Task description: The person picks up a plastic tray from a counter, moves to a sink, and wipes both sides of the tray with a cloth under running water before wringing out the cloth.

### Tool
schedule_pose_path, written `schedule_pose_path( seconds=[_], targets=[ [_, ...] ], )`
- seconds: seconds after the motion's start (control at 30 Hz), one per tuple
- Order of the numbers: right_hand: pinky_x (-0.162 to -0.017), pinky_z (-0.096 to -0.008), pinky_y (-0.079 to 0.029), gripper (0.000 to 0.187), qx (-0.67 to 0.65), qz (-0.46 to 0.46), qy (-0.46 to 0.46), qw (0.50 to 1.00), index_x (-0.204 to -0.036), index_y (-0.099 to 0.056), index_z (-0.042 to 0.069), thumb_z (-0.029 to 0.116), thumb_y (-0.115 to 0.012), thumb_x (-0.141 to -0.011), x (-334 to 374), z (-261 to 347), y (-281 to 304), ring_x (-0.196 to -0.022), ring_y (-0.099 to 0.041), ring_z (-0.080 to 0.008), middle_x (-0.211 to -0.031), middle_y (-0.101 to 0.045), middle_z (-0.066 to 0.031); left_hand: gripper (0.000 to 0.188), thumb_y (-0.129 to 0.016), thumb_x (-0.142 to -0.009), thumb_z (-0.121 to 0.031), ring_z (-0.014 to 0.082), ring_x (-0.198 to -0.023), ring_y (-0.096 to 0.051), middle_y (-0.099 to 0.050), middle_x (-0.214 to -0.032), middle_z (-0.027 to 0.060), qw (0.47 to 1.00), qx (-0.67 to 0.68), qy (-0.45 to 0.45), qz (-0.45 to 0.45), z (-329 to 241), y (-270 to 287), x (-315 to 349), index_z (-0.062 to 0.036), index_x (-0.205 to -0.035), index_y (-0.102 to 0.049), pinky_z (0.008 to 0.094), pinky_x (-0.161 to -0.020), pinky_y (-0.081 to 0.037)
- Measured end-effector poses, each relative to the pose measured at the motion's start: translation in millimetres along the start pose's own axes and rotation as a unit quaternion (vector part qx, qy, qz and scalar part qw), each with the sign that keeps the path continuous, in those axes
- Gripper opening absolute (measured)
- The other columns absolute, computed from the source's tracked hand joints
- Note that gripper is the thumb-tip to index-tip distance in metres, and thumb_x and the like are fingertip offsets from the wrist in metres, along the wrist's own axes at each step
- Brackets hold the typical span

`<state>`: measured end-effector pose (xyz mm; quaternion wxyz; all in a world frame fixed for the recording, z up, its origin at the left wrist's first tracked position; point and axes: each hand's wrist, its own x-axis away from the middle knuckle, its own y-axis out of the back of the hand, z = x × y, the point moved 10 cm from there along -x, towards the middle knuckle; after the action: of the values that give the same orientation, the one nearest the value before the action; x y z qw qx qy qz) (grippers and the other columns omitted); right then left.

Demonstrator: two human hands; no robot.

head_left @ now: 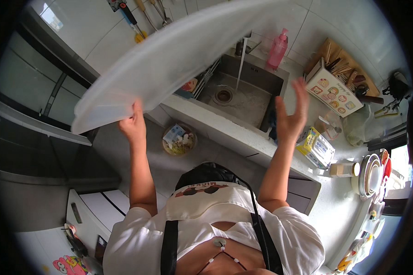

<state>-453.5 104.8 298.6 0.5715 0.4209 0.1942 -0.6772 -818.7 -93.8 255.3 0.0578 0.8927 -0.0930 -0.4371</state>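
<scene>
My left hand [134, 126] is closed on the lower edge of a large, thin, translucent white plastic board [165, 64], its thumb pressed on the face. The board is tilted up high and spans from the left to the top of the view, hiding part of the wall and the sink's far left. My right hand [291, 114] is raised beside the sink's right side, fingers apart, holding nothing. Water runs from the faucet [239, 47] into the grey sink [259, 79], towards the drain [223, 95].
A pink pump bottle [277, 51] stands behind the sink. Along the right counter [303, 176] are a utensil box [332, 94], a yellow wipes pack [317, 146], a jar [343, 170] and stacked strainers [365, 178]. A waste bin [196, 143] sits on the floor below the counter.
</scene>
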Motion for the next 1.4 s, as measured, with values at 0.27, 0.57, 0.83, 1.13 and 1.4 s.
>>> schedule_pose_path(
  seconds=[0.27,0.57,0.83,1.13,1.4],
  targets=[
    [-0.089,-0.0335,-0.038,0.032,-0.039,0.212,-0.135,0.967,-0.105,-0.056,0.005,0.009,-0.06,-0.073,78,-74,-104,-0.108,-0.048,-0.0283,-0.114,-0.052,-0.0153,0.018,-0.059,-0.079,-0.013,0.0152,-0.062,-0.057,-0.062,-0.072,0.0099,0.996,0.024,0.064,-0.05,40,-25,-39,0.0046,-0.081,-0.062,0.0275,-0.057,-0.044],
    [-0.088,-0.0348,-0.038,0.031,0.027,0.236,-0.182,0.954,-0.105,-0.056,0.007,0.01,-0.059,-0.074,97,-98,-121,-0.109,-0.047,-0.0309,-0.114,-0.051,-0.017,0.023,-0.059,-0.079,-0.019,0.0137,-0.06,-0.051,-0.057,-0.066,0.0067,0.98,0.098,0.175,-0.004,114,-132,-75,0.0027,-0.072,-0.059,0.0282,-0.056,-0.041],
    [-0.086,-0.034,-0.04,0.031,0.083,0.254,-0.211,0.94,-0.104,-0.056,0.006,0.01,-0.06,-0.074,113,-123,-130,-0.104,-0.05,-0.0311,-0.11,-0.053,-0.0152,0.023,-0.06,-0.078,-0.022,0.0186,-0.06,-0.053,-0.058,-0.072,0.0093,0.991,0.028,0.123,0.036,158,-189,-110,0.0005,-0.074,-0.06,0.032,-0.057,-0.042],
    [-0.078,-0.0291,-0.044,0.03,0.06,0.268,-0.292,0.916,-0.106,-0.056,0.004,0.008,-0.058,-0.076,131,-155,-134,-0.093,-0.058,-0.0207,-0.099,-0.059,-0.0118,0.023,-0.057,-0.08,-0.02,0.0193,-0.065,-0.056,-0.058,-0.075,0.0099,0.988,0.028,0.146,-0.037,174,-201,-105,0.003,-0.078,-0.059,0.0306,-0.06,-0.045],
    [-0.072,-0.0306,-0.046,0.029,0.028,0.308,-0.306,0.9,-0.105,-0.057,0.008,0.008,-0.058,-0.075,124,-188,-136,-0.088,-0.06,-0.0224,-0.096,-0.059,-0.0128,0.022,-0.057,-0.081,-0.019,0.0213,-0.067,-0.054,-0.055,-0.073,0.0097,0.99,0.089,0.079,-0.071,160,-217,-111,0.0027,-0.079,-0.057,0.0314,-0.062,-0.044]
  ],
)
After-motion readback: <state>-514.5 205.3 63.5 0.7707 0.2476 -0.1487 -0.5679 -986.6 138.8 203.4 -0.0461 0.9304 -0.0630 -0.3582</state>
